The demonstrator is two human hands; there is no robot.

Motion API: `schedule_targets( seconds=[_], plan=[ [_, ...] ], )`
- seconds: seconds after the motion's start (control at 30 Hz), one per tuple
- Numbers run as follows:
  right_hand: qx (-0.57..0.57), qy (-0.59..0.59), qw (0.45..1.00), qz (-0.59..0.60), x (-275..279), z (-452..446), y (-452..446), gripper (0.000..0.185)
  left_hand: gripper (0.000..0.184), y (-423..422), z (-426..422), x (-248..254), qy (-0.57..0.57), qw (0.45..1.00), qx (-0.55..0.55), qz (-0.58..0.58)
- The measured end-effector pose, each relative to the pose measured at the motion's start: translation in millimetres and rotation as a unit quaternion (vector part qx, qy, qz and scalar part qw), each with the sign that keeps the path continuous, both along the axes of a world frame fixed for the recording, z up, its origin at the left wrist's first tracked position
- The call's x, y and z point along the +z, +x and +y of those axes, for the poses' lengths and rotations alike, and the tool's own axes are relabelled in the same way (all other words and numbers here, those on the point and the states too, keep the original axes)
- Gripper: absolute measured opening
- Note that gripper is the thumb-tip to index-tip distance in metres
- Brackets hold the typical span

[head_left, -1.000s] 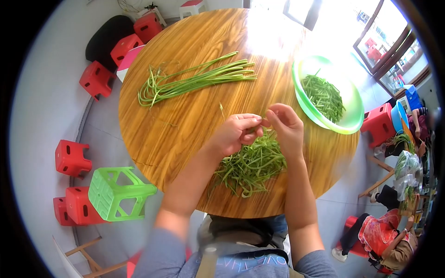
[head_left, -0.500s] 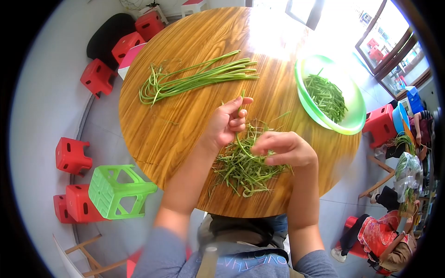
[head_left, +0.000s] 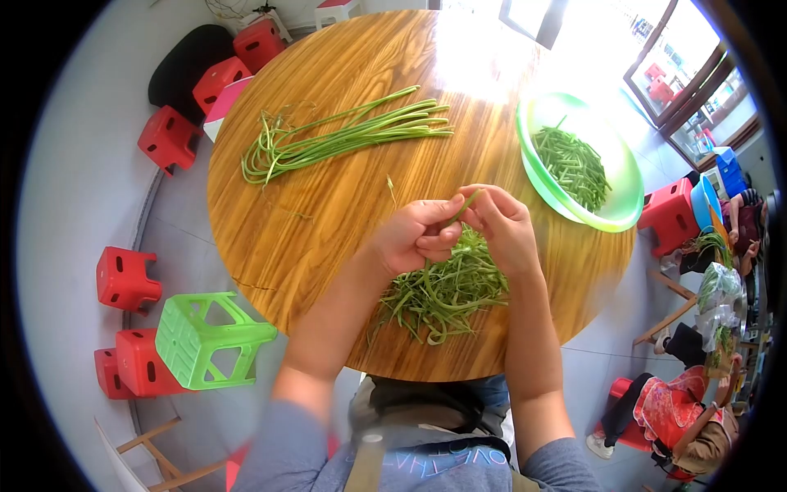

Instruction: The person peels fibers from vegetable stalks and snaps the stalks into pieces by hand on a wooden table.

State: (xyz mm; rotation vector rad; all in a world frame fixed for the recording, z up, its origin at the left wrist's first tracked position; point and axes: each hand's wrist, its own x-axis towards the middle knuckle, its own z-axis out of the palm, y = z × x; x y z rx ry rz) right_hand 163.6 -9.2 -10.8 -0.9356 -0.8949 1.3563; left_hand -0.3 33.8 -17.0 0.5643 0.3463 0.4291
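One green stem (head_left: 465, 207): left hand (head_left: 416, 235) clamps it, right hand (head_left: 507, 232) pinches its tip, above the leafy pile (head_left: 449, 293).
Long stalks (head_left: 352, 142): lie farther left on the wooden table (head_left: 328, 234).
Green basin (head_left: 548, 193): stands right, holding cut pieces (head_left: 571, 168).

Long stems (head_left: 370, 135) left of basin (head_left: 625, 187)

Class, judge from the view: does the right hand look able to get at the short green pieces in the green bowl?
Probably yes: the short green pieces lie uncovered in the green bowl, with bare table between it and the right hand, though that hand is busy at a green stem.
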Motion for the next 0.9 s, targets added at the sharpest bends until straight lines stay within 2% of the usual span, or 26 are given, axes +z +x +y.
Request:
schedule_targets(
  seconds=[0.03, 0.23, 0.33, 0.4, 0.53, 0.57, 0.6, 0.63, 0.67, 0.73, 0.9],
  plan=[
    [-0.006, -0.004, 1.0, 0.005, -0.7, -0.2, 0.3, 0.018, 0.033, 2.2, -1.4, 1.0, 0.009, 0.999, -0.004, 0.032],
    [-0.059, -0.016, 0.994, 0.095, -4.1, 4.4, 7.9, 0.019, 0.031, 7.9, -5.7, 0.9, -0.004, 0.999, 0.007, 0.045],
    [-0.055, -0.017, 0.995, 0.088, -5.3, 4.7, 9.1, 0.019, 0.023, 5.3, -0.8, -8.2, -0.007, 1.0, -0.022, -0.002],
    [-0.046, -0.006, 0.998, 0.052, -8.5, 5.2, 8.2, 0.018, 0.023, 9.1, -5.3, -8.0, 0.059, 0.991, 0.068, 0.103],
    [-0.075, 0.01, 0.997, -0.025, -5.1, 1.4, 5.9, 0.017, 0.024, 11.7, -11.8, -4.8, 0.115, 0.962, 0.133, 0.21],
    [-0.097, 0.031, 0.987, -0.123, -9.9, 2.2, 7.6, 0.015, 0.024, 12.0, -10.3, -8.0, 0.125, 0.954, 0.14, 0.233],
    [-0.149, 0.16, 0.956, -0.196, -29.5, 11.6, 4.9, 0.01, 0.024, 13.0, -10.7, -6.1, 0.152, 0.94, 0.158, 0.261],
    [-0.176, 0.285, 0.894, -0.297, -32.0, 13.9, 4.8, 0.005, 0.025, 18.2, -13.5, -1.2, 0.178, 0.925, 0.177, 0.286],
    [-0.167, 0.294, 0.902, -0.269, -46.5, 19.8, -1.5, 0.006, 0.025, 22.7, -14.6, 0.5, 0.203, 0.908, 0.199, 0.309],
    [-0.206, 0.369, 0.837, -0.348, -18.7, 4.6, -10.5, 0.003, 0.027, 17.4, -11.4, -2.6, 0.219, 0.895, 0.229, 0.315],
    [-0.198, 0.404, 0.763, -0.464, -18.3, -1.8, -12.7, 0.01, 0.024, 3.8, 1.5, -28.0, 0.178, 0.932, 0.207, 0.237]
  ],
)
